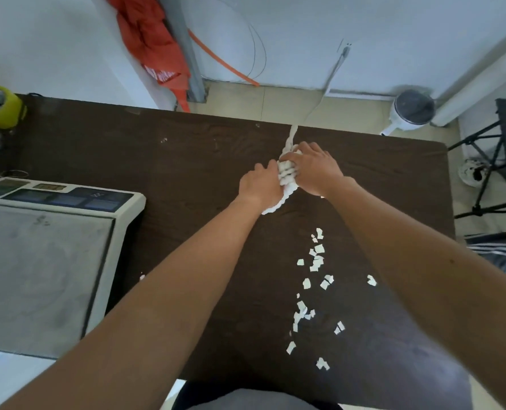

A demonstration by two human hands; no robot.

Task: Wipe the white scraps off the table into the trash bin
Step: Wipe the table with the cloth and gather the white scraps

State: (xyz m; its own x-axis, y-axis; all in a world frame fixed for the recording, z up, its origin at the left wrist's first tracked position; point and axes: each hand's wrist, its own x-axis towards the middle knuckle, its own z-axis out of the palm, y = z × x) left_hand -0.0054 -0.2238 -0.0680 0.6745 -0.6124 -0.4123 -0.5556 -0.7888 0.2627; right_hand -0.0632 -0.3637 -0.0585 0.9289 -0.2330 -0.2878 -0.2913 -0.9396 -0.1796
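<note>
Several white scraps (315, 287) lie scattered on the dark brown table (186, 161), right of centre and toward the near edge. Farther back, both hands meet over a bunched white cloth (287, 173). My left hand (260, 184) grips its left side and my right hand (313, 168) curls over its right side. A twisted tail of the cloth runs up toward the table's far edge. A white trash bin (413, 110) with a dark liner stands on the floor beyond the table's far right corner.
A grey weighing scale (47, 261) with a display panel fills the table's left side. A yellow-green tape roll (1, 106) sits at the far left corner. An orange cloth (151, 45) hangs on the wall. A black folding stand (494, 161) is on the right.
</note>
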